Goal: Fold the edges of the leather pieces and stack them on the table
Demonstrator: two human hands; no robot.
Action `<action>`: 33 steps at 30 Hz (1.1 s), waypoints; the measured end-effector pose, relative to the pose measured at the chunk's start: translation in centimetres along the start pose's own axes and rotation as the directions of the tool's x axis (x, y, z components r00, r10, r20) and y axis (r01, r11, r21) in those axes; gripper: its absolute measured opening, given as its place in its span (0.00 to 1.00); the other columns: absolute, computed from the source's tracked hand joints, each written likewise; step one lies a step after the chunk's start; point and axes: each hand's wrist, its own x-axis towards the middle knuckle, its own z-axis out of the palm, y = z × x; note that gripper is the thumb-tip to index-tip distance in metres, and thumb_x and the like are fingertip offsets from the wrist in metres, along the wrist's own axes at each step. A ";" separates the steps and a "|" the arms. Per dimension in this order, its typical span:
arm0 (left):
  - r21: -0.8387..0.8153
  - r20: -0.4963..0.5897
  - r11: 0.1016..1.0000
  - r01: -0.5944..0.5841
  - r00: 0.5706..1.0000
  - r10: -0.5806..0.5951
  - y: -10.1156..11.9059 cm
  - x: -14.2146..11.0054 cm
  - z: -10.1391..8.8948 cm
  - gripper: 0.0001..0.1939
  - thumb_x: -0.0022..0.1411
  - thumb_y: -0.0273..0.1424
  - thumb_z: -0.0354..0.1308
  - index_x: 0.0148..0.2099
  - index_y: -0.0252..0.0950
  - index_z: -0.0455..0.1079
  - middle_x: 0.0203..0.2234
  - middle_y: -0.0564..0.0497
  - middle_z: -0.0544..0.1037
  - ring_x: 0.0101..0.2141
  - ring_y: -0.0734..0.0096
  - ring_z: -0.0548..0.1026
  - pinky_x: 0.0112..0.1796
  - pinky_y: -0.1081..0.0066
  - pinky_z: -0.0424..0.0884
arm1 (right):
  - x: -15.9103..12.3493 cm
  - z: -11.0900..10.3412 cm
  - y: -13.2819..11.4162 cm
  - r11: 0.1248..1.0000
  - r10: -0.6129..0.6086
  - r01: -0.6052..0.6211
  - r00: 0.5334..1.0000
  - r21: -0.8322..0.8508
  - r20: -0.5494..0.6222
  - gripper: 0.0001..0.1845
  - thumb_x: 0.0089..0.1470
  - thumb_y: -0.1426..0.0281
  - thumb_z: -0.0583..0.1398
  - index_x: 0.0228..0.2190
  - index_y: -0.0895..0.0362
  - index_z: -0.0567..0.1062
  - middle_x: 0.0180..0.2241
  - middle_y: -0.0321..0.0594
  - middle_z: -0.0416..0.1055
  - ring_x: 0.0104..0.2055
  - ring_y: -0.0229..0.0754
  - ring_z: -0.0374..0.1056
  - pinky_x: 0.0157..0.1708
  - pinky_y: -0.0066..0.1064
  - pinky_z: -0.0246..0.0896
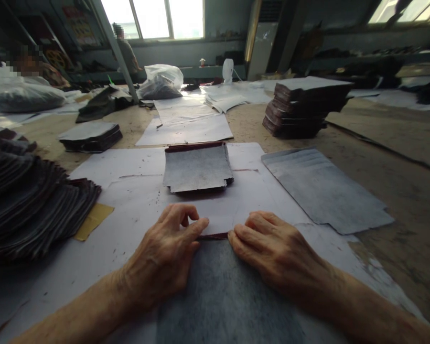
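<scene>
A grey-backed sheet (pixel 229 291) lies in front of me, its far edge turned over as a narrow dark red strip. My left hand (pixel 168 243) is at the left end of that strip, its fingers curled and thumb stretched along the edge. At the right end, my right hand (pixel 268 243) has its fingers bent and pressed together on the fold. Just beyond my hands sits a small stack of grey-backed pieces (pixel 197 167) with a dark red folded far edge. Both palms are hidden from view.
Large piles of dark pieces (pixel 28 200) stand at left, beside a yellow card (pixel 95 221). Fanned grey sheets (pixel 322 186) lie at right. Farther back are a tall stack (pixel 304 107), a low stack (pixel 91 136) and plastic bags (pixel 161 81). A person (pixel 127 55) stands near the window.
</scene>
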 end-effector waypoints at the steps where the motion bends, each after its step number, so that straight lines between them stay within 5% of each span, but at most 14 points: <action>1: -0.006 -0.001 1.000 -0.001 1.000 0.001 -0.3 -0.2 -0.2 0.17 0.58 0.16 0.48 0.49 0.30 0.64 0.39 0.45 0.63 0.37 0.70 0.62 0.35 0.70 0.66 | 0.0 0.0 0.0 1.000 -0.001 0.001 1.000 0.004 0.000 0.19 0.63 0.77 0.44 0.35 0.66 0.74 0.30 0.43 0.64 0.32 0.42 0.55 0.35 0.37 0.57; 5: -0.033 0.048 0.997 -0.068 0.996 0.070 -1.1 -1.0 -0.7 0.19 0.58 0.14 0.44 0.48 0.34 0.66 0.34 0.48 0.64 0.33 0.73 0.63 0.32 0.72 0.66 | 0.1 0.2 0.1 1.000 -0.011 0.011 1.000 0.023 -0.015 0.19 0.63 0.77 0.44 0.35 0.66 0.74 0.29 0.43 0.64 0.32 0.42 0.56 0.36 0.38 0.58; 15: 0.037 0.125 0.983 -0.179 0.977 0.173 -1.0 -1.2 -0.6 0.18 0.58 0.15 0.42 0.48 0.28 0.63 0.32 0.45 0.66 0.33 0.67 0.63 0.34 0.65 0.65 | 0.3 0.0 -0.1 0.999 -0.019 0.019 1.000 -0.041 -0.004 0.23 0.64 0.78 0.41 0.33 0.65 0.74 0.31 0.43 0.65 0.34 0.41 0.59 0.42 0.41 0.59; 24: 0.048 0.113 0.977 -0.209 0.973 0.203 -0.9 -1.2 -0.5 0.17 0.57 0.16 0.44 0.48 0.26 0.64 0.33 0.44 0.66 0.32 0.66 0.62 0.32 0.64 0.60 | 0.7 0.0 -0.3 0.996 -0.080 0.076 0.993 -0.042 -0.084 0.20 0.63 0.81 0.43 0.33 0.63 0.73 0.44 0.40 0.65 0.53 0.48 0.55 0.56 0.52 0.42; 30: 0.038 0.088 0.993 -0.113 0.990 0.110 -1.4 -1.4 -0.8 0.18 0.59 0.18 0.43 0.47 0.34 0.67 0.34 0.46 0.67 0.35 0.66 0.64 0.36 0.62 0.60 | 1.0 0.0 0.0 0.994 -0.095 0.093 0.995 0.053 0.030 0.17 0.63 0.81 0.44 0.41 0.63 0.71 0.43 0.40 0.65 0.51 0.41 0.55 0.59 0.46 0.39; 33: -0.042 0.070 0.997 0.067 0.995 -0.064 -1.9 -1.9 -2.1 0.18 0.62 0.22 0.44 0.50 0.42 0.66 0.39 0.48 0.66 0.39 0.68 0.66 0.39 0.66 0.63 | 1.0 -0.3 0.0 0.992 -0.104 0.097 0.991 0.078 0.081 0.16 0.62 0.81 0.45 0.36 0.63 0.72 0.42 0.40 0.65 0.50 0.41 0.55 0.60 0.46 0.37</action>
